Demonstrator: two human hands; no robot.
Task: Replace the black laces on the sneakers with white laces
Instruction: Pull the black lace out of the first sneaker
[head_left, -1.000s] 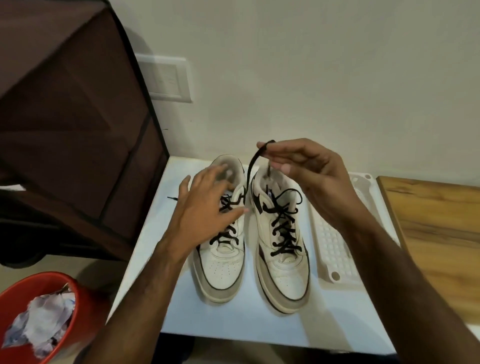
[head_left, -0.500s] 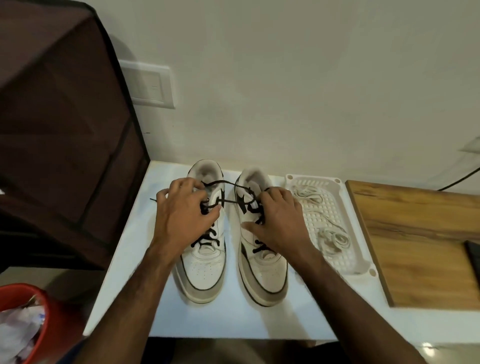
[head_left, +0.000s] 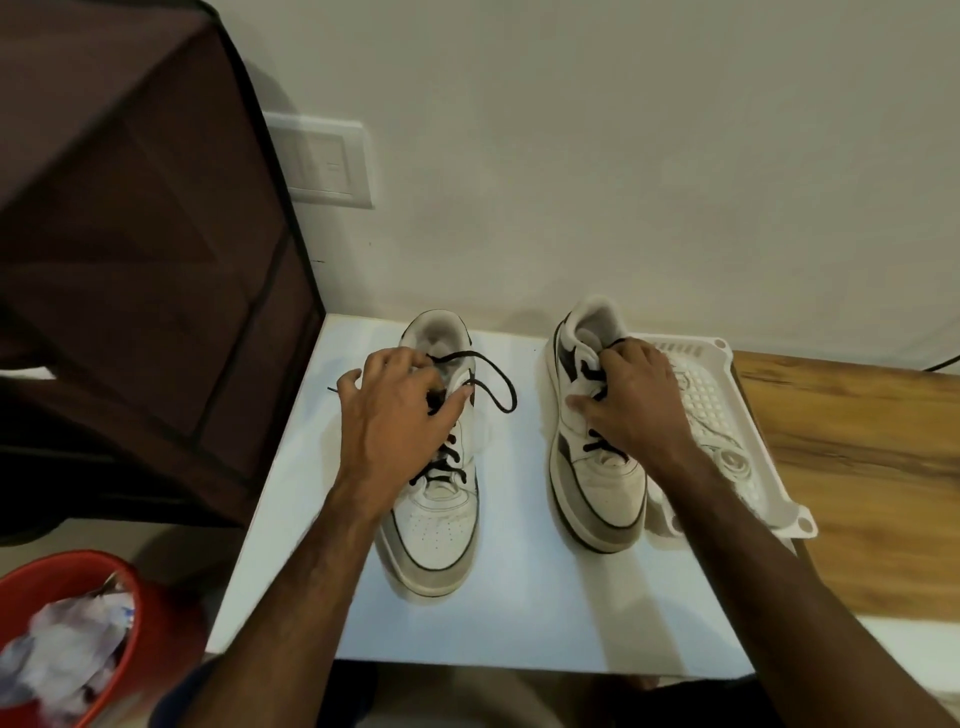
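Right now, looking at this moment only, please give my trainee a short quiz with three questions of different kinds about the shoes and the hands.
1. True or false: both sneakers still carry black laces.
2. Which hand rests on the sneaker next to the white tray? A) left B) right
3. Fill in: the red bucket stands to the ___ of the table.

Key:
1. True: the left sneaker and the right sneaker both show black laces.
2. B: the right hand; the left hand is on the other shoe.
3. left

A home: wall switch plate (head_left: 324, 161), fabric wardrobe (head_left: 130, 218).
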